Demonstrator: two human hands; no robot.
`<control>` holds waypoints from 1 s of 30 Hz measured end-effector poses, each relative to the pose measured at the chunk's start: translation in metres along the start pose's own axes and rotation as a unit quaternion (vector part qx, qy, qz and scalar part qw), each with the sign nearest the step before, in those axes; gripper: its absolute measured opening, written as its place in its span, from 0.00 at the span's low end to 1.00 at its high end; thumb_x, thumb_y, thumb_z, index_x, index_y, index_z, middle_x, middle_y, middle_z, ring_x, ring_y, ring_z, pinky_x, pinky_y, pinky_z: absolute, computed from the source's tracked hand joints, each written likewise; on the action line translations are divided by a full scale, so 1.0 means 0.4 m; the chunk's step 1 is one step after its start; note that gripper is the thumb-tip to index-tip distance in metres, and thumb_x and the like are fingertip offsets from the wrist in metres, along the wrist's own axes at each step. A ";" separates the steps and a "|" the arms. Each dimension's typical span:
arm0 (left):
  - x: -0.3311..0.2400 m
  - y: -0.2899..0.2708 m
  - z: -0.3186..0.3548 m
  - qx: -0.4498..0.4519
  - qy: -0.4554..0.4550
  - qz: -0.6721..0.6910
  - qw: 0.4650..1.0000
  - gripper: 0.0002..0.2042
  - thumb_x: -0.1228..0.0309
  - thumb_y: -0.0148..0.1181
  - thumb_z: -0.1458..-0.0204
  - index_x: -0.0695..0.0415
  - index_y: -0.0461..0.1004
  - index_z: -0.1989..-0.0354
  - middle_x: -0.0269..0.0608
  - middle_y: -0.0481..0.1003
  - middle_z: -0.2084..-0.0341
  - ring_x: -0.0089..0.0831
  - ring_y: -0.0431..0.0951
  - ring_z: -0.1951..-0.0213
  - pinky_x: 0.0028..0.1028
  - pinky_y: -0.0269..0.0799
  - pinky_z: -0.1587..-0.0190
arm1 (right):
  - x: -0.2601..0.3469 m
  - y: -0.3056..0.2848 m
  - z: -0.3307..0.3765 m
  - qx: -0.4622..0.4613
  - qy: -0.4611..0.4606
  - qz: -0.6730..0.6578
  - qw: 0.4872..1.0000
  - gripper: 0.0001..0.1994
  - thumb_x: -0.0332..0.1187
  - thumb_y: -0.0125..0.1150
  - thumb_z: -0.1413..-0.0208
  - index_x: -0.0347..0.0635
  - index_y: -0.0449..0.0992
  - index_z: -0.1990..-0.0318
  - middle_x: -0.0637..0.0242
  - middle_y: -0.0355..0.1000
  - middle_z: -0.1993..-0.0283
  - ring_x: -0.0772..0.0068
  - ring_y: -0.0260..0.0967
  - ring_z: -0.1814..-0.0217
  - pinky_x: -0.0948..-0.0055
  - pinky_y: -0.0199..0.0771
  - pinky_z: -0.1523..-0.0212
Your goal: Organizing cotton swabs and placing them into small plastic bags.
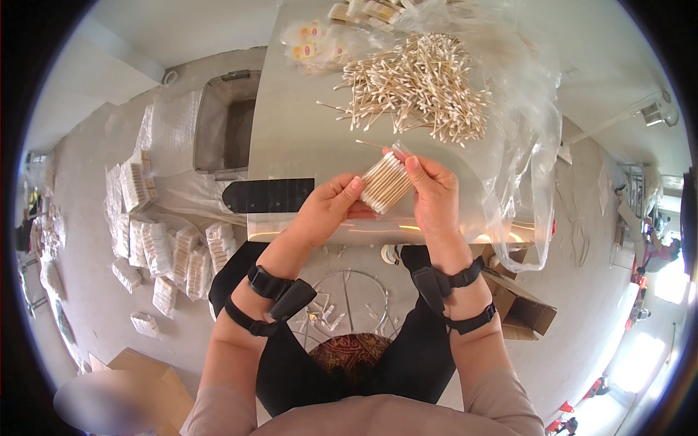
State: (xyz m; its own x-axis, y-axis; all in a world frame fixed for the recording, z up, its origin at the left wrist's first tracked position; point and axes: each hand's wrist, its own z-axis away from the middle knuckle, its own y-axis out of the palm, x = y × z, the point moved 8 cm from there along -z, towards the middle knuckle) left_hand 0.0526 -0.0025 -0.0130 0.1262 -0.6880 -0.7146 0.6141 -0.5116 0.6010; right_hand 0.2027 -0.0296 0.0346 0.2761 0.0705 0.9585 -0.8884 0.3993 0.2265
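Between my two hands, above the near part of the metal table (291, 138), is a clear packet of cotton swabs (386, 183). My left hand (331, 206) grips its left side, thumb on top and fingers underneath. On the other side my right hand (435, 190) pinches the upper right edge near the packet's mouth. The swabs inside lie side by side, white tips at both ends. Just beyond my hands a large loose heap of cotton swabs (422, 87) covers the table, and a single swab (368, 143) lies close to the packet.
Clear plastic sheeting (520, 160) drapes over the table's right side. Small printed bags (309, 47) lie at the far left. A black strip (269, 195) sits on the left edge, near a grey bin (227, 123). Filled packs (163, 251) pile on the floor; a cardboard box (523, 309) stands right.
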 end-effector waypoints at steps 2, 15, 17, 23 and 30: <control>0.004 -0.030 -0.021 -0.025 0.009 0.017 1.000 0.20 0.59 0.43 0.32 0.65 0.66 0.43 0.44 0.76 0.54 0.31 0.79 0.54 0.32 0.76 0.46 | -0.009 0.008 -0.023 -0.003 0.001 0.001 1.000 0.16 0.35 0.57 0.35 0.27 0.77 0.51 0.49 0.77 0.50 0.70 0.73 0.48 0.71 0.69 0.42; -0.050 -0.073 -0.025 -0.137 0.142 -0.062 0.978 0.13 0.81 0.57 0.41 0.63 0.69 0.49 0.39 0.77 0.54 0.22 0.77 0.54 0.22 0.73 0.51 | -0.055 -0.002 -0.075 -0.024 -0.023 -0.043 0.999 0.14 0.32 0.56 0.35 0.28 0.76 0.50 0.46 0.75 0.48 0.57 0.72 0.42 0.65 0.69 0.39; -0.059 -0.076 -0.021 -0.172 0.140 -0.102 0.970 0.11 0.80 0.59 0.42 0.64 0.71 0.51 0.37 0.79 0.59 0.18 0.77 0.58 0.19 0.72 0.55 | -0.062 0.004 -0.081 -0.020 -0.023 -0.046 0.999 0.14 0.31 0.56 0.35 0.28 0.76 0.50 0.46 0.75 0.48 0.56 0.72 0.41 0.64 0.69 0.39; -0.055 -0.088 -0.025 -0.216 0.143 -0.146 0.955 0.07 0.79 0.59 0.41 0.64 0.75 0.55 0.35 0.81 0.64 0.17 0.78 0.64 0.18 0.73 0.60 | -0.054 0.013 -0.082 -0.023 -0.013 -0.024 0.999 0.14 0.30 0.56 0.36 0.28 0.76 0.49 0.47 0.75 0.47 0.53 0.71 0.40 0.63 0.68 0.38; -0.078 -0.086 -0.015 -0.232 0.173 -0.231 0.929 0.07 0.78 0.58 0.40 0.65 0.75 0.55 0.36 0.81 0.65 0.19 0.79 0.65 0.19 0.73 0.59 | -0.038 0.022 -0.087 0.000 -0.063 -0.005 0.998 0.15 0.33 0.58 0.36 0.34 0.77 0.47 0.57 0.77 0.47 0.68 0.75 0.46 0.73 0.72 0.43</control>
State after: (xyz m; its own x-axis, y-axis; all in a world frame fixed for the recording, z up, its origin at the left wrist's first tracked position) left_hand 0.0324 0.0395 -0.0135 -0.0398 -0.2023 -0.9785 0.9247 -0.3784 0.0406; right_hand 0.2035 0.0046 0.0158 0.2355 -0.0494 0.9706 -0.8862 0.3991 0.2354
